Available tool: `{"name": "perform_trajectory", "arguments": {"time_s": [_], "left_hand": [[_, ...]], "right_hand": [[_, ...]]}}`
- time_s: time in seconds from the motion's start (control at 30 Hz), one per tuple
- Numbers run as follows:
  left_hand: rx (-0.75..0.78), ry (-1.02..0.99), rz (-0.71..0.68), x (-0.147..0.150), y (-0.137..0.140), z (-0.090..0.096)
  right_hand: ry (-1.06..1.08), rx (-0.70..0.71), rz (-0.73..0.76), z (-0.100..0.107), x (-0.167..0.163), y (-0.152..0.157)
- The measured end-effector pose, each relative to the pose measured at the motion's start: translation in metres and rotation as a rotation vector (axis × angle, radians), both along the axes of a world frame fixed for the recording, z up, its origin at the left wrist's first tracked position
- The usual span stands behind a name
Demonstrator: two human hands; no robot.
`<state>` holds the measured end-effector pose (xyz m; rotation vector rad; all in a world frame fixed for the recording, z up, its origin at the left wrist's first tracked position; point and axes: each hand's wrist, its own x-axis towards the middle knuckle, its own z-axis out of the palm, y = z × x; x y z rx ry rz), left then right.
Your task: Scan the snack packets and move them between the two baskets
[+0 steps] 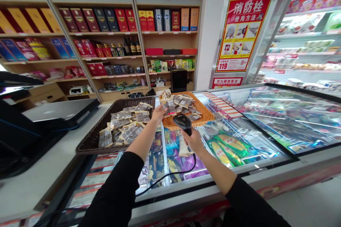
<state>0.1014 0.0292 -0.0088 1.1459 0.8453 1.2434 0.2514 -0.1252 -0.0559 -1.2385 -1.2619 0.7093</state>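
Note:
My left hand (159, 112) is closed on the edge of a small clear snack packet (168, 107) with a red mark, held over the front of an orange wicker basket (205, 113). More packets (183, 101) lie in that basket. My right hand (194, 140) is wrapped round the handle of a black barcode scanner (182, 121), its head pointing toward the packet. A black cable (170, 174) runs from the scanner down to the left. Beside my left forearm, a dark brown wicker basket (90, 133) holds several similar packets (131, 131).
Both baskets rest on a glass-topped freezer (269, 166) with frozen packs under the glass. A weighing scale (64, 111) stands on the left counter (57, 156). Shelves of boxed bottles (121, 19) line the back wall, and a fire-hydrant sign (243, 32) hangs beside them.

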Motion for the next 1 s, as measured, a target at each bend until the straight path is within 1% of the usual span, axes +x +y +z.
{"name": "perform_trajectory", "arguments": {"time_s": [0.1,0.37,0.7,0.9,1.0], "left_hand": [[-0.009,-0.028,-0.047,-0.0009,0.0008,-0.0009],[-0.019,-0.036,-0.034,-0.0028,0.0040,-0.0028],[-0.015,-0.063,0.018,-0.0021,0.0020,-0.0007],[-0.012,-0.046,0.008,-0.0027,0.0006,0.0008],[-0.005,0.003,0.011,-0.0038,-0.0002,0.0013]], "right_hand": [[-0.007,0.003,0.003,-0.0010,0.0003,0.0006],[0.031,0.003,0.022,0.0008,0.0002,0.0009],[0.063,-0.024,0.074,0.0051,0.0011,-0.0018],[0.075,0.002,0.034,-0.0016,0.0023,-0.0006],[0.080,0.016,0.022,-0.0030,0.0023,-0.0007]]}}
